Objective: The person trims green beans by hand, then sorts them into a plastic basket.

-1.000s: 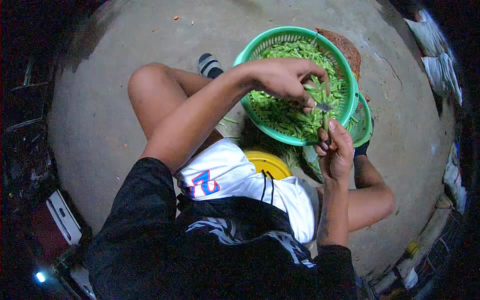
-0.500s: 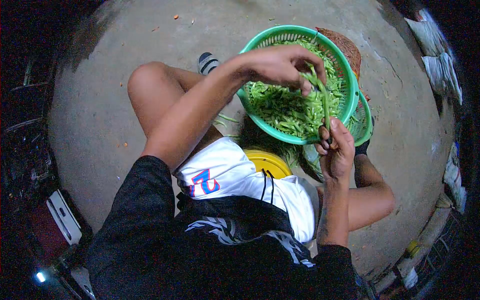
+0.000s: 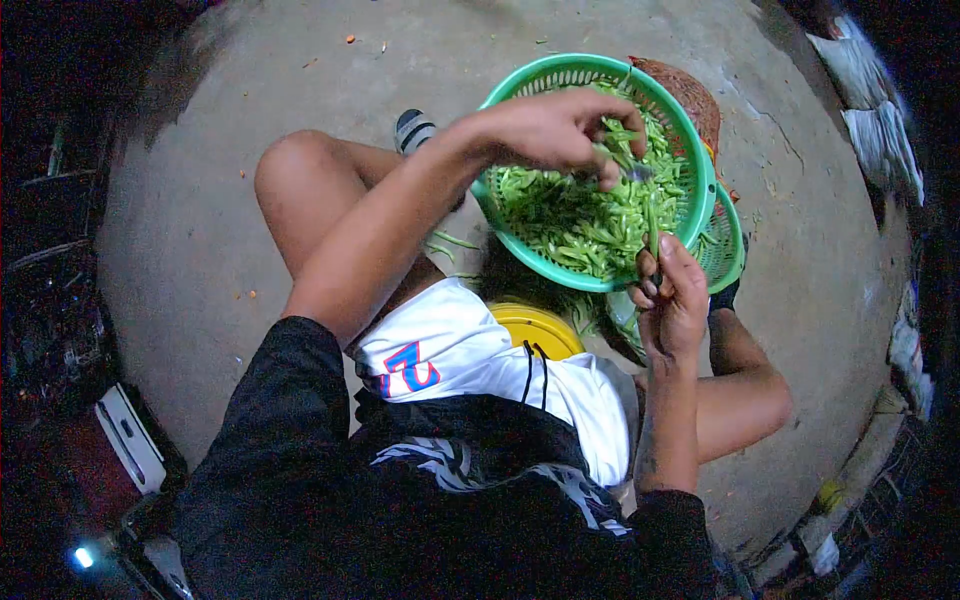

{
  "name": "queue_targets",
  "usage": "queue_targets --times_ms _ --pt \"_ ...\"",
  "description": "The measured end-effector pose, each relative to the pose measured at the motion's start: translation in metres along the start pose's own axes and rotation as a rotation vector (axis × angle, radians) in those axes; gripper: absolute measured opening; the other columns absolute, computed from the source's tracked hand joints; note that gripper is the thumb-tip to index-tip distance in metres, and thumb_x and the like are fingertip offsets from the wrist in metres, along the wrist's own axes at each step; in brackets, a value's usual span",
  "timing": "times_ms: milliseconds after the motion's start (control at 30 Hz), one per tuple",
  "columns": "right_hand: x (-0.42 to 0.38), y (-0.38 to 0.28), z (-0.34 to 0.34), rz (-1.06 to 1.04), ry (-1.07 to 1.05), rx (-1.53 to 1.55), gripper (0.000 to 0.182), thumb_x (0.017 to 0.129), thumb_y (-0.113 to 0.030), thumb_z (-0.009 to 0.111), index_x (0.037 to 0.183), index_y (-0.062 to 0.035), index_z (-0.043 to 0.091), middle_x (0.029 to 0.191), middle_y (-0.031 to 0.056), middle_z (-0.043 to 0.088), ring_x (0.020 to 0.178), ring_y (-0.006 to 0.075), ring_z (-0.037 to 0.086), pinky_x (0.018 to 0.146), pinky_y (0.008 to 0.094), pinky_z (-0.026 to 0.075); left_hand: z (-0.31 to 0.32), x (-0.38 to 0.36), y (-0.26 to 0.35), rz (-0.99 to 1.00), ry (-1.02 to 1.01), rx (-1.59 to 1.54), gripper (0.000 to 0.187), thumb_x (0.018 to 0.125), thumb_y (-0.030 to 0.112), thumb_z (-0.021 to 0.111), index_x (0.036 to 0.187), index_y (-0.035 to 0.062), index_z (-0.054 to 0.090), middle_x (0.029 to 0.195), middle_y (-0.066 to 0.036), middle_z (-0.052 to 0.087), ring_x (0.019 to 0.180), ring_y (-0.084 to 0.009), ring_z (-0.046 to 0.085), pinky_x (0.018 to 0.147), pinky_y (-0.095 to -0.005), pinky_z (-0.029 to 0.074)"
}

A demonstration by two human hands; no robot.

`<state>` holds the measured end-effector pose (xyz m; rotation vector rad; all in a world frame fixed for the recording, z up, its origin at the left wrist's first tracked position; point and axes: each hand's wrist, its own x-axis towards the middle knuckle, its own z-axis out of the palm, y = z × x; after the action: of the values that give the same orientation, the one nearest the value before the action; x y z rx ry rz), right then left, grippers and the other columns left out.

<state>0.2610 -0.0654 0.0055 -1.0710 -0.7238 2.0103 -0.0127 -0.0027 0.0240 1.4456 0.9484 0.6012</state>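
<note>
My right hand (image 3: pixel 676 290) is closed round a long green bean (image 3: pixel 653 222), which points up over the near right rim of a green plastic colander (image 3: pixel 572 272). Something dark shows between its fingers. My left hand (image 3: pixel 570 135) is over the colander with fingers curled. By its thumb and fingertips is a small greyish, blade-like piece (image 3: pixel 638 173), blurred. Whether these fingers grip it is hard to make out. Under both hands, many cut green bean pieces (image 3: pixel 600 230) fill the colander.
A second green basket (image 3: pixel 728 240) sits partly beneath the colander, beside a reddish-brown mesh sack (image 3: pixel 690 95). A yellow round lid or container (image 3: pixel 535 328) lies between my legs. Loose beans (image 3: pixel 455 240) are on the concrete floor (image 3: pixel 220 180). White sacks (image 3: pixel 880 150) line the right edge.
The bean in my right hand looks shorter at its upper end. The greyish piece now shows by my left fingertips, where bean was before. My left hand has shifted slightly.
</note>
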Motion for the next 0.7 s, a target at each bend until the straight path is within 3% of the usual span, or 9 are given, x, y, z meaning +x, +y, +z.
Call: queue_targets --times_ms 67,100,200,367,533,600,633,700 --pt "0.001 0.001 -0.001 0.002 0.004 -0.002 0.021 0.102 -0.021 0.064 0.113 -0.0036 0.064 0.079 0.0002 0.061 0.054 0.0027 0.041 0.046 0.0174 0.033 0.018 -0.003 0.011 0.010 0.011 0.233 0.042 0.086 0.013 0.076 0.124 0.0060 0.059 0.094 -0.003 0.066 0.090 -0.0114 0.063 0.081 -0.0306 0.051" --pt "0.002 0.003 -0.002 -0.004 0.015 0.007 0.021 0.102 -0.021 0.064 0.113 -0.0035 0.064 0.079 0.0001 0.061 0.054 0.0026 0.042 0.046 0.0175 0.032 0.029 -0.001 0.005 0.043 -0.100 -0.079 0.042 0.087 0.011 0.075 0.125 0.0054 0.060 0.096 -0.004 0.067 0.091 -0.0103 0.063 0.082 -0.0303 0.051" --pt "0.001 0.003 -0.001 0.004 0.017 0.011 0.021 0.102 -0.021 0.064 0.114 -0.0034 0.064 0.079 0.0001 0.061 0.054 0.0027 0.042 0.046 0.0177 0.032 0.029 0.004 -0.004 0.160 -0.115 -0.014 0.038 0.088 0.008 0.073 0.124 0.0047 0.062 0.096 -0.004 0.068 0.089 -0.0115 0.064 0.082 -0.0304 0.051" --pt "0.001 0.002 0.003 0.000 0.006 0.005 0.021 0.102 -0.021 0.063 0.114 -0.0034 0.064 0.079 0.0007 0.061 0.054 0.0033 0.043 0.046 0.0178 0.033 0.008 0.007 -0.009 0.032 -0.042 -0.098 0.038 0.091 0.009 0.071 0.127 0.0011 0.059 0.098 -0.006 0.068 0.090 -0.0150 0.066 0.081 -0.0306 0.052" --pt "0.002 0.005 0.007 -0.040 0.065 0.031 0.024 0.103 -0.022 0.062 0.114 -0.0013 0.064 0.083 0.0021 0.064 0.056 0.0035 0.043 0.046 0.0180 0.034 0.033 0.004 -0.004 0.072 -0.073 0.035 0.041 0.090 0.007 0.072 0.127 0.0001 0.056 0.101 -0.008 0.068 0.091 -0.0156 0.067 0.085 -0.0300 0.052" --pt "0.000 0.003 0.006 -0.014 0.049 0.047 0.024 0.103 -0.022 0.062 0.114 -0.0004 0.064 0.084 0.0022 0.064 0.056 0.0034 0.042 0.046 0.0179 0.034 0.022 0.004 0.001 -0.016 -0.061 0.088 0.043 0.089 0.008 0.074 0.128 0.0011 0.056 0.101 -0.007 0.068 0.089 -0.0140 0.065 0.082 -0.0288 0.051" --pt "0.000 0.002 0.005 0.006 0.034 0.064 0.025 0.103 -0.022 0.062 0.114 0.0005 0.064 0.085 0.0023 0.065 0.056 0.0033 0.041 0.046 0.0178 0.033 0.017 0.005 -0.004 -0.043 -0.091 -0.155 0.045 0.087 0.010 0.077 0.127 0.0042 0.058 0.097 -0.004 0.067 0.088 -0.0118 0.062 0.077 -0.0287 0.048" --pt "0.001 0.003 0.003 0.008 0.022 0.050 0.026 0.103 -0.023 0.063 0.114 0.0011 0.064 0.086 0.0021 0.065 0.056 0.0031 0.040 0.046 0.0177 0.033 0.016 0.004 -0.001 -0.018 -0.049 -0.047 0.045 0.086 0.010 0.077 0.126 0.0052 0.059 0.096 -0.003 0.067 0.089 -0.0112 0.061 0.076 -0.0292 0.048"
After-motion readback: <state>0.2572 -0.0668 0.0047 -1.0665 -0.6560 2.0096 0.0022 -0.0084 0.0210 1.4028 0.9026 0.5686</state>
